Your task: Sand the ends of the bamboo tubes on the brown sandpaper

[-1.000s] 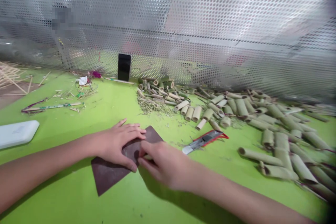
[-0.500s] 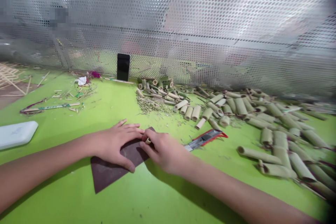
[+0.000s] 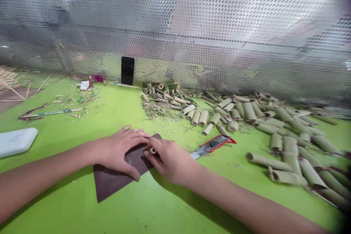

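Note:
A dark brown sheet of sandpaper (image 3: 111, 182) lies flat on the green table (image 3: 175, 208). My left hand (image 3: 120, 151) rests on it with the fingers spread, pressing it down. Between the thumb and fingers of my right hand (image 3: 171, 159) is a small piece of bamboo tube (image 3: 152, 150), its hollow end showing. The piece is over the right part of the sheet; most of it is hidden by my fingers. A utility knife (image 3: 211, 147) with a red edge lies just beyond my right wrist.
Many cut bamboo tubes (image 3: 290, 150) cover the right side, with shavings (image 3: 157, 111) behind my hands. A black phone (image 3: 128, 70) leans against the perforated metal screen (image 3: 175, 40). A white case-like object (image 3: 18, 140) and thin sticks (image 3: 11, 84) are at the left.
My right hand has shifted slightly left and down along the sandpaper, the bamboo piece still in its fingers. The left hand stays on the sheet. The whole view has moved a little.

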### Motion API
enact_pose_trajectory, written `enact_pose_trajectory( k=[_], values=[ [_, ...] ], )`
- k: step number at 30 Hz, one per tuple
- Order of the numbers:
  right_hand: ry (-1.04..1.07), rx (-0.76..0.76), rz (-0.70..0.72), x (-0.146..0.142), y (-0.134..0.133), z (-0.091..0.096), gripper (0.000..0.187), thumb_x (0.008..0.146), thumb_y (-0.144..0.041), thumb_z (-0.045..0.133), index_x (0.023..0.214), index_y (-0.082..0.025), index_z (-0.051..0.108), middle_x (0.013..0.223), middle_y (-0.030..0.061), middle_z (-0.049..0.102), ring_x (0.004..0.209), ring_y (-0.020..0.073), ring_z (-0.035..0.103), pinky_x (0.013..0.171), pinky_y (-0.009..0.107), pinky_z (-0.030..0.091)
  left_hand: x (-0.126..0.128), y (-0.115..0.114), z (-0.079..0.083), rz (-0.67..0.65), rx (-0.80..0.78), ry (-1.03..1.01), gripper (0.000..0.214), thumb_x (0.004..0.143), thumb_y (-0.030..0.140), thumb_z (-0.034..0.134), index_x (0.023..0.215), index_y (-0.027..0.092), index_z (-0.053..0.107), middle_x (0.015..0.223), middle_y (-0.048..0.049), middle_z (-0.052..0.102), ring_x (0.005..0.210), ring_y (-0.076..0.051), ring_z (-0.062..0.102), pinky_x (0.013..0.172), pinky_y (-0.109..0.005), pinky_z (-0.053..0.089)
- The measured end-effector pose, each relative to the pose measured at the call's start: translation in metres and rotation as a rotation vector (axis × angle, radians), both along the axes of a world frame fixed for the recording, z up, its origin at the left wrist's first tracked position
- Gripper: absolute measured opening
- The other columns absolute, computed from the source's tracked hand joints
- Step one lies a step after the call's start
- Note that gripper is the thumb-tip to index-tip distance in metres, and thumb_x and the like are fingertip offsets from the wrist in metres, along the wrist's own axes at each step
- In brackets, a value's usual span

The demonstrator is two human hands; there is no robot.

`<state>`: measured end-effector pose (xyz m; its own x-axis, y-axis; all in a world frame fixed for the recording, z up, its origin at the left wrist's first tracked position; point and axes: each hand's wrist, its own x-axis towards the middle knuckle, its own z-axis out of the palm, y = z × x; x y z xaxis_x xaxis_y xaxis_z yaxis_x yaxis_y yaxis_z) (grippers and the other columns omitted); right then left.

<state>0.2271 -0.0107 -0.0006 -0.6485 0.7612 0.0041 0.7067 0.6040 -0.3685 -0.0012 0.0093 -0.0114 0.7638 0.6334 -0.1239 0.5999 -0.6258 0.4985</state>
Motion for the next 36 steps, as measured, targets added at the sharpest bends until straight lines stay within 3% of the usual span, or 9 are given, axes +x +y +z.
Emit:
enact_pose_trajectory(
  k=[3, 6, 11, 15, 20, 25, 29, 33, 36],
  values=[
    [-0.149, 0.004, -0.053, -0.001, 0.000, 0.004, 0.009, 0.096, -0.023, 0.055, 0.091, -0.017, 0.060, 0.073, 0.0035, 0.064, 0.059, 0.0153, 0.054, 0.055, 0.028, 0.028, 0.000, -0.001, 0.003, -0.002, -0.014, 0.043, 0.096, 0.072, 0.073, 0.076, 0.151, 0.028, 0.047, 0.167, -0.0098, 0.028, 0.155, -0.041, 0.019, 0.127, -0.064, 0.007],
    [-0.154, 0.022, -0.097, -0.004, -0.004, 0.006, 0.014, 0.102, -0.022, 0.048, 0.093, -0.017, 0.058, 0.080, 0.0060, 0.066, 0.067, 0.0171, 0.059, 0.058, 0.028, 0.032, 0.000, -0.002, 0.005, 0.026, -0.028, 0.084, 0.097, 0.071, 0.075, 0.075, 0.151, 0.028, 0.047, 0.169, -0.0094, 0.020, 0.156, -0.042, 0.013, 0.126, -0.066, 0.007],
    [-0.033, -0.080, 0.142, -0.002, -0.008, 0.003, 0.009, 0.099, -0.023, 0.053, 0.092, -0.017, 0.055, 0.081, 0.0041, 0.066, 0.064, 0.0147, 0.057, 0.058, 0.026, 0.036, 0.002, -0.004, 0.007, 0.047, -0.046, 0.118, 0.100, 0.071, 0.075, 0.074, 0.155, 0.031, 0.041, 0.170, -0.0078, 0.015, 0.157, -0.040, 0.009, 0.126, -0.066, 0.006],
    [-0.048, 0.048, -0.019, -0.001, -0.004, -0.002, 0.008, 0.100, -0.016, 0.050, 0.095, -0.015, 0.056, 0.085, 0.0072, 0.066, 0.071, 0.0168, 0.059, 0.061, 0.027, 0.038, 0.004, -0.005, 0.009, 0.058, -0.053, 0.141, 0.102, 0.071, 0.077, 0.073, 0.154, 0.026, 0.042, 0.170, -0.0101, 0.016, 0.157, -0.041, 0.009, 0.126, -0.066, 0.004],
    [-0.053, 0.010, 0.230, 0.000, -0.010, 0.000, 0.007, 0.096, -0.019, 0.055, 0.089, -0.018, 0.056, 0.079, 0.0030, 0.064, 0.067, 0.0149, 0.056, 0.060, 0.026, 0.037, 0.003, -0.005, 0.010, 0.061, -0.052, 0.129, 0.100, 0.072, 0.076, 0.073, 0.154, 0.030, 0.041, 0.170, -0.0072, 0.016, 0.157, -0.040, 0.009, 0.126, -0.066, 0.004],
    [-0.094, 0.039, 0.000, -0.001, -0.010, 0.002, 0.008, 0.098, -0.018, 0.049, 0.092, -0.016, 0.055, 0.078, 0.0037, 0.063, 0.064, 0.0147, 0.054, 0.056, 0.026, 0.034, 0.002, -0.005, 0.007, 0.063, -0.038, 0.110, 0.101, 0.072, 0.076, 0.073, 0.153, 0.025, 0.041, 0.169, -0.0100, 0.020, 0.157, -0.039, 0.012, 0.127, -0.064, 0.005],
    [-0.058, 0.028, 0.218, -0.005, -0.011, -0.003, 0.006, 0.096, -0.021, 0.054, 0.091, -0.018, 0.054, 0.081, 0.0032, 0.063, 0.067, 0.0148, 0.054, 0.059, 0.026, 0.036, 0.003, -0.004, 0.006, 0.065, -0.029, 0.094, 0.099, 0.072, 0.075, 0.074, 0.151, 0.025, 0.043, 0.169, -0.0089, 0.022, 0.157, -0.038, 0.011, 0.128, -0.062, 0.005],
    [-0.051, 0.131, 0.087, -0.003, -0.008, -0.007, 0.007, 0.096, -0.017, 0.052, 0.091, -0.017, 0.054, 0.081, 0.0045, 0.062, 0.066, 0.0147, 0.053, 0.059, 0.026, 0.036, 0.003, -0.004, 0.004, 0.062, -0.014, 0.094, 0.100, 0.072, 0.075, 0.073, 0.152, 0.024, 0.041, 0.168, -0.0101, 0.022, 0.157, -0.038, 0.014, 0.128, -0.063, 0.005],
    [0.017, 0.136, 0.270, -0.001, -0.007, -0.008, 0.004, 0.093, -0.016, 0.056, 0.090, -0.017, 0.056, 0.084, 0.0043, 0.063, 0.070, 0.0147, 0.054, 0.061, 0.026, 0.038, 0.002, -0.004, 0.003, 0.056, -0.006, 0.090, 0.097, 0.072, 0.075, 0.073, 0.151, 0.027, 0.042, 0.168, -0.0085, 0.023, 0.156, -0.038, 0.014, 0.128, -0.063, 0.007]
  ],
)
